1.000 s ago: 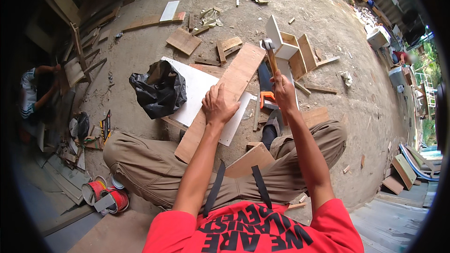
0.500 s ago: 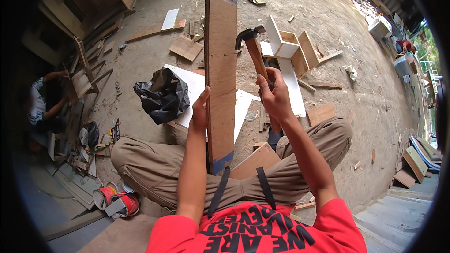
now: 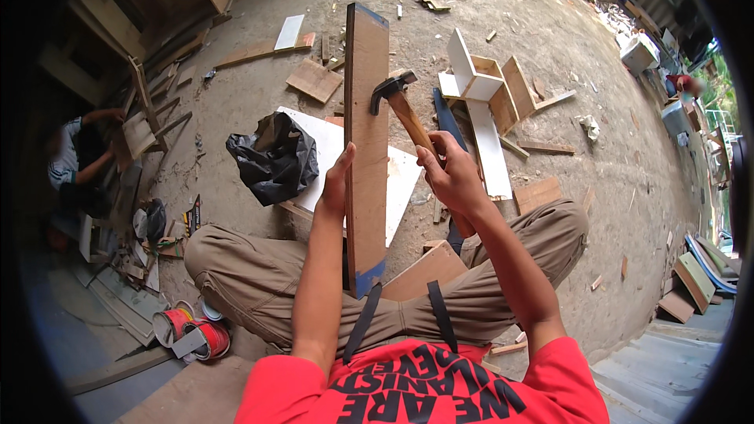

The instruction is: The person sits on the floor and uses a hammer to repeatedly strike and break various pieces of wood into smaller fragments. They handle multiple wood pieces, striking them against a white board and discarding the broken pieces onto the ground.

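A long brown wooden board (image 3: 367, 141) with blue ends stands upright before me, its lower end by my lap. My left hand (image 3: 336, 180) grips its left edge around mid-height. In my right hand (image 3: 452, 173) is a claw hammer (image 3: 408, 115) with a wooden handle, fingers wrapped round the grip. The hammer's dark claw overlaps the board's right side; whether it touches the wood I cannot tell. Behind the board lies a white panel (image 3: 404, 180), partly hidden, with a crumpled black plastic bag (image 3: 272, 157) at its left. A smaller wooden piece (image 3: 424, 271) rests between my legs.
Ahead to the right, a white-and-wood box frame (image 3: 475, 78) lies among loose boards. Red tins (image 3: 206, 339) stand by my left knee. At the far left a person (image 3: 75, 157) handles a wooden frame (image 3: 141, 132). Sheets and boards (image 3: 695, 275) lean at the right.
The hammer has moved left and lower, its head tilting over toward the board. The board has dropped slightly, still in my left hand.
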`<state>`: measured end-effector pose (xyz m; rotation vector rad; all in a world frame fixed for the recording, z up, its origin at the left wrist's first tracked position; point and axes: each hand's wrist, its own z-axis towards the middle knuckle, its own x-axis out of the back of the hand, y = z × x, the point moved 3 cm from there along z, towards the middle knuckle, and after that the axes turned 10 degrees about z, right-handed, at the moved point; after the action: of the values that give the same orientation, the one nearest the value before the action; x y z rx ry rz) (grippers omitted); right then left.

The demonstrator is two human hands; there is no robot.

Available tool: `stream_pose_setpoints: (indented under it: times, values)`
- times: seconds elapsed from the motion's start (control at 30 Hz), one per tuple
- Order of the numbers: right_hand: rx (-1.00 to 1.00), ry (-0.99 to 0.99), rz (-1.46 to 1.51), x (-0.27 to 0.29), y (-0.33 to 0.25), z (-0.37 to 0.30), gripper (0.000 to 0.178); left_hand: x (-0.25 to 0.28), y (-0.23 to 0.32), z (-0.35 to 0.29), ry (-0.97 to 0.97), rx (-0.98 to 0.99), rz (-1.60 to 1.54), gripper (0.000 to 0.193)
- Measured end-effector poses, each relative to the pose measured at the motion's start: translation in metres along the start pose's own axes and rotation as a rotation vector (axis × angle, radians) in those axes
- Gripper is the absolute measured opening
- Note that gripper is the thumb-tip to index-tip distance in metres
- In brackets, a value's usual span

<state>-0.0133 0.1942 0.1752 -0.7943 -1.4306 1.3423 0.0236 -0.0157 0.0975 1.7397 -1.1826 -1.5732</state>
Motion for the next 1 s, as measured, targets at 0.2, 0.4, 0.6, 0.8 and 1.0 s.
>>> stream_pose_setpoints:
  times: [0.2,0.4,0.6,0.8,1.0]
  values:
    - [0.03,-0.123,-0.158,0.015,0.0,0.007,0.036,0.005,-0.007,-0.002,-0.029,0.057,0.069,0.07]
    - [0.036,-0.329,-0.309,0.073,-0.019,0.016,0.038,-0.004,-0.014,0.003,-0.034,0.055,0.305,0.065]
    - [-0.229,-0.453,-0.391,0.117,-0.058,0.008,0.035,-0.037,-0.012,0.0,-0.123,0.13,0.388,0.089]
    - [-0.412,-0.539,-0.404,0.146,-0.071,0.012,0.052,-0.043,-0.027,0.003,-0.199,0.193,0.394,0.097]
    - [-0.484,-0.544,-0.408,0.149,-0.085,0.02,0.052,-0.045,-0.026,0.003,-0.185,0.254,0.343,0.092]
